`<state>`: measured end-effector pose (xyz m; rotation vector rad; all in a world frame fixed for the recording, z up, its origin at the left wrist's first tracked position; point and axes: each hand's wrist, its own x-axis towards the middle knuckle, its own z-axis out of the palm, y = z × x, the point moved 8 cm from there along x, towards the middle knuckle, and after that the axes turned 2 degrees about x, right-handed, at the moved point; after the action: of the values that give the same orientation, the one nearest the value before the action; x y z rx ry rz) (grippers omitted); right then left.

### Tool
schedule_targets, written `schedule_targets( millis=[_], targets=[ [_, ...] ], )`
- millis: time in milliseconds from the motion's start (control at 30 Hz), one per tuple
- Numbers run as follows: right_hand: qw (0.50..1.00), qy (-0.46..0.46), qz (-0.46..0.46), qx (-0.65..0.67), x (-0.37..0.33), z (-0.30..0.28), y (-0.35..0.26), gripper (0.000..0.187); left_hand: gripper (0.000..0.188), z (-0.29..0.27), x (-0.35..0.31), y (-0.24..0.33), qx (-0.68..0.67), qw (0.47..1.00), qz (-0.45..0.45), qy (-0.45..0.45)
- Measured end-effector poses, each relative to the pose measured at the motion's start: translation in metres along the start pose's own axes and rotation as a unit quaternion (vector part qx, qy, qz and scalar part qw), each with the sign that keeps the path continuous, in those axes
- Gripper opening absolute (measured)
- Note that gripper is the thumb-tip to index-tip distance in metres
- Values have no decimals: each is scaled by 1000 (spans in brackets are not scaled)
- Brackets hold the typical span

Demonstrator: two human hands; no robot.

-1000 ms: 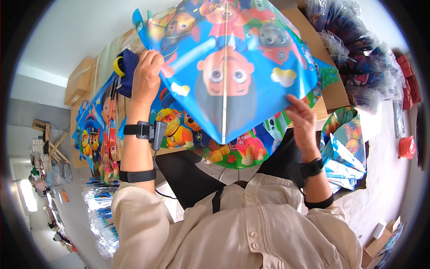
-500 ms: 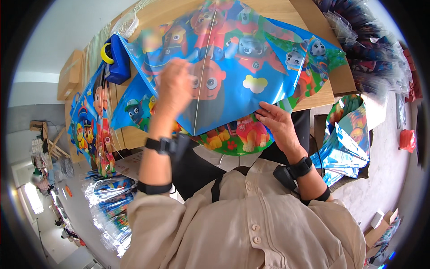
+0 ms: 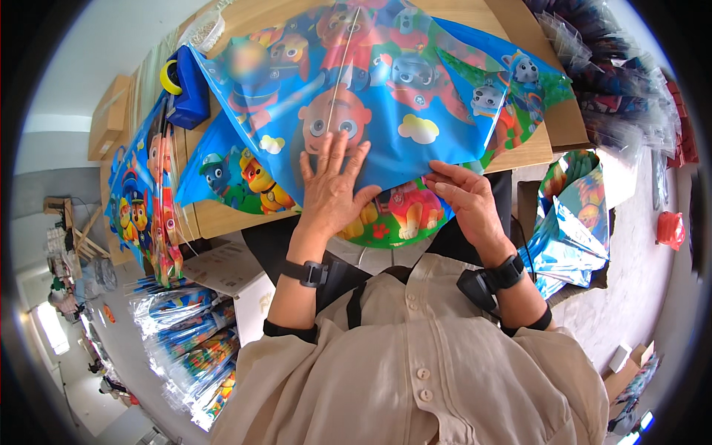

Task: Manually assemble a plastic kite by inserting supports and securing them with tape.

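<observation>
A blue kite (image 3: 393,141) printed with cartoon figures lies spread over the table in front of me. Down its middle runs a thin pale rod (image 3: 344,63), its lower part under my hand. My left hand (image 3: 330,178) rests flat on the kite with fingers spread, over the rod's lower stretch. At the kite's near right edge, my right hand (image 3: 463,194) pinches the sheet between thumb and fingers. Beneath lies more printed kite material, with a green border (image 3: 393,231) showing at the table's near side.
A blue tape dispenser (image 3: 188,89) with yellow tape stands at the left. Next to it lie printed kites with sticks (image 3: 159,200). Packed kites (image 3: 189,334) sit low on the left; a box of folded kites (image 3: 569,222) is on the right. Plastic-wrapped bundles (image 3: 615,81) are stacked at far right.
My left hand has come down from above the kite and toward me, and now lies flat on it. My right hand stays at the near right edge, its fingers now more closed.
</observation>
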<state>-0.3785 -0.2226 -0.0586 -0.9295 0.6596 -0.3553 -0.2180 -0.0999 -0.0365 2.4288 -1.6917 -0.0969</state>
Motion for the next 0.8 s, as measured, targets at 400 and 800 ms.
schedule_targets(
  millis=[400, 800],
  targets=[
    [995, -23, 72, -59, -20, 17, 10, 34, 51, -10, -50, -117, 25, 948, -284, 138],
    [643, -59, -287, -708, 20, 85, 7, 59, 59, 6, -5, -4, 45, 991, -104, 70]
  ],
)
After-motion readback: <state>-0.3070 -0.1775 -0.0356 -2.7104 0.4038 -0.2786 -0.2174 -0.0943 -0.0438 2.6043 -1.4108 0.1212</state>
